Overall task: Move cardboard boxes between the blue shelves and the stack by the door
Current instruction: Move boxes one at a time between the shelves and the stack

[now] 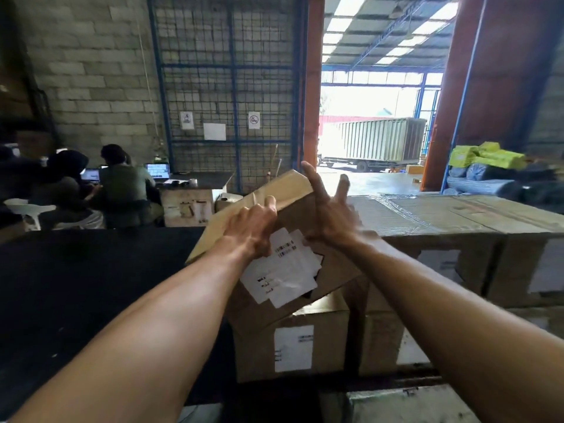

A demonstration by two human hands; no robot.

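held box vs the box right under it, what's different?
Pose: the held box is tilted; the lower box sits level in the stack.
Labels: the held box bears overlapping white labels, askew; the lower box shows one straight label.
Contact: the left hand grips the held box's top edge and the right hand presses it, fingers spread; no hand touches the lower box.
Both are brown cardboard.

I'm looking into a warehouse: a bare block wall (91, 56), a blue wire-mesh partition (225, 71), labelled cardboard boxes (427, 221) stacked in rows, a wide loading doorway (372, 96) onto a yard (375, 181) with a container truck (378, 141), and people (122, 181) seated at laptops (157, 170) by a side desk (198, 180).
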